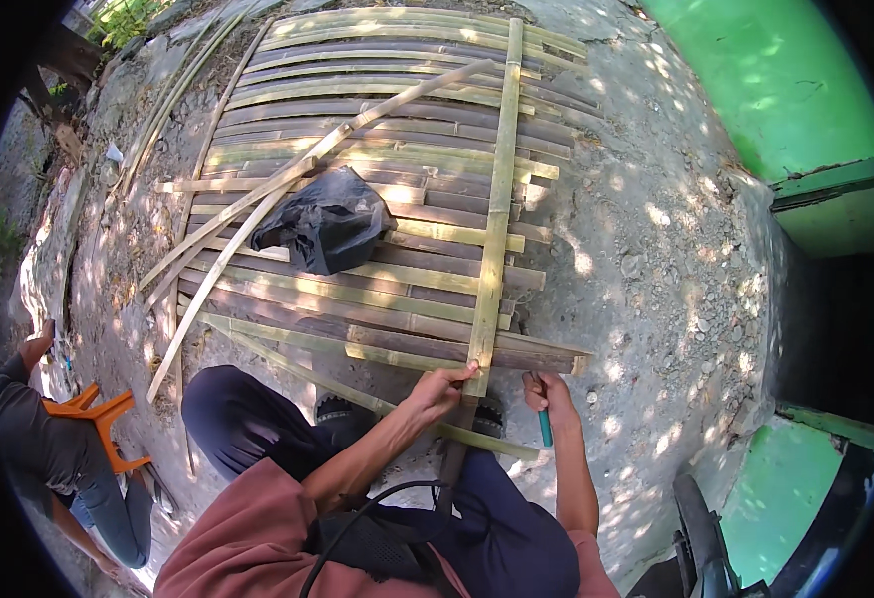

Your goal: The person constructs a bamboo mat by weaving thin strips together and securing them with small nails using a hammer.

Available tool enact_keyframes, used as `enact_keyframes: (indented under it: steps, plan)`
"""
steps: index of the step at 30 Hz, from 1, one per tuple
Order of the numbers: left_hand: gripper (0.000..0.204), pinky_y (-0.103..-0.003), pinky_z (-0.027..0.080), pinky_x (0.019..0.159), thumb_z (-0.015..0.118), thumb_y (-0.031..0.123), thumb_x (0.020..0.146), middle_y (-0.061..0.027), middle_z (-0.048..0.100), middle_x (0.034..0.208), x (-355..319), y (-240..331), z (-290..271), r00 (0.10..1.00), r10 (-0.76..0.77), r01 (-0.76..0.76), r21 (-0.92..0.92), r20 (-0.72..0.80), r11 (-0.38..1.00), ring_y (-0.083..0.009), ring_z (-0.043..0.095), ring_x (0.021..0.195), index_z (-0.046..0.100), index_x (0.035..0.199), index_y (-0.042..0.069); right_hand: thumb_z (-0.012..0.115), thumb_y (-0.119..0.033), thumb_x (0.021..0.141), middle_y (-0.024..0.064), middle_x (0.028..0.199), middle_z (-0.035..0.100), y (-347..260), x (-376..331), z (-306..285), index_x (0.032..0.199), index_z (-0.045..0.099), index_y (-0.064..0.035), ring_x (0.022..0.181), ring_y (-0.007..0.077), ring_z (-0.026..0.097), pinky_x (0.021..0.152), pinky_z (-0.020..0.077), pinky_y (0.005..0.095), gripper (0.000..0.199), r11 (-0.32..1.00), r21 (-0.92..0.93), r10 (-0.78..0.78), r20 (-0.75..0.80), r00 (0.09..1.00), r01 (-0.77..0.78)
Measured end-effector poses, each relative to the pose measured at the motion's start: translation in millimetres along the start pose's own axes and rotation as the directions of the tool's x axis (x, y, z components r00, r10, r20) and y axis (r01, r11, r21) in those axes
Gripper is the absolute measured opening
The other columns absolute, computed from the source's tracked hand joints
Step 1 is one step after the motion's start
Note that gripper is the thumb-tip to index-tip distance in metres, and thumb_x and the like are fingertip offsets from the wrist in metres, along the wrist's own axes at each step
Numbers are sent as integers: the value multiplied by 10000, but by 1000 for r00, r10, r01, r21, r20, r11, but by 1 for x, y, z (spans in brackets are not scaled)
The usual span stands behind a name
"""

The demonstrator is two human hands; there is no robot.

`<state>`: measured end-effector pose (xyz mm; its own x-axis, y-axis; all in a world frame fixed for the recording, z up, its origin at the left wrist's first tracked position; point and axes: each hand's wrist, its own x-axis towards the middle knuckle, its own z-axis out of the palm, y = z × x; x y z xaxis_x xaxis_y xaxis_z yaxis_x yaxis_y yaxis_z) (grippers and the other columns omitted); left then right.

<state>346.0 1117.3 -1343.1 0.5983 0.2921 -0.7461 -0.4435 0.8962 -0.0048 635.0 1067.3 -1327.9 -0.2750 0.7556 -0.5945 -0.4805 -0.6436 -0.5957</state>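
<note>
A panel of bamboo slats (437, 240) lies on the ground before me, pale and dark slats side by side. Across their right ends runs a long split bamboo strip (500, 199). My left hand (439, 391) is closed in a pinch at the strip's near end; whatever sits between the fingertips is too small to make out. Just right of that end, my right hand (551, 391) grips a green-handled tool (546, 431), its handle pointing down toward me. The tool's head is mostly hidden, so its kind is unclear.
A black plastic bag (329, 224) and loose bamboo poles (258, 211) lie on the panel. At left, a person (53, 453) is beside an orange plastic chair (108, 424). A green wall (786, 90) stands to the right. Dark vehicle parts (698, 533) show at lower right.
</note>
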Motion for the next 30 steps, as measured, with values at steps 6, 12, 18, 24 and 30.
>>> enact_keyframes:
  steps: [6, 12, 18, 24, 30]
  plan:
    - [357, -362, 559, 1040, 822, 50, 979, -127, 750, 1242, 17, 11, -6, 996, 65, -70, -70, -62, 995, -210, 706, 1155, 694, 1287, -76, 444, -438, 1193, -35, 677, 409, 28, -48, 3, 1414, 544, -156, 417, 80, 370, 394, 312, 275, 372, 976, 208, 12, -340, 940, 63]
    - [368, -364, 581, 981, 850, 55, 956, -128, 762, 1194, 37, 17, -10, 993, 49, -59, -86, -108, 995, -233, 725, 1109, 705, 1275, -58, 432, -429, 1197, -28, 700, 420, 44, -113, -3, 1701, 382, -206, 435, 79, 406, 404, 333, 270, 553, 973, 148, -69, -546, 835, 177]
    - [328, -412, 559, 1046, 813, 109, 995, -107, 750, 1204, 54, 21, -8, 989, 14, -20, -38, -149, 999, -229, 706, 1134, 716, 1281, -19, 425, -410, 1203, -7, 725, 460, 80, -159, 19, 1675, 419, -218, 445, 87, 383, 409, 324, 265, 509, 987, 103, -30, -636, 771, 123]
    - [301, -398, 564, 1053, 815, 107, 993, -114, 755, 1172, 70, 18, -13, 994, 47, -54, -64, -103, 997, -232, 712, 1121, 721, 1257, -6, 394, -348, 1210, 7, 682, 462, 93, -163, 54, 1704, 385, -174, 437, 89, 382, 402, 313, 256, 523, 996, 35, -43, -622, 782, 83]
    - [373, -374, 602, 977, 895, 27, 905, -164, 762, 1195, 76, 19, -22, 985, 113, -120, -48, -134, 992, -247, 747, 1094, 711, 1210, -82, 458, -264, 1196, -9, 689, 454, 80, -124, 65, 1663, 428, -97, 489, 73, 412, 418, 359, 248, 497, 926, -359, -351, -702, 620, 117]
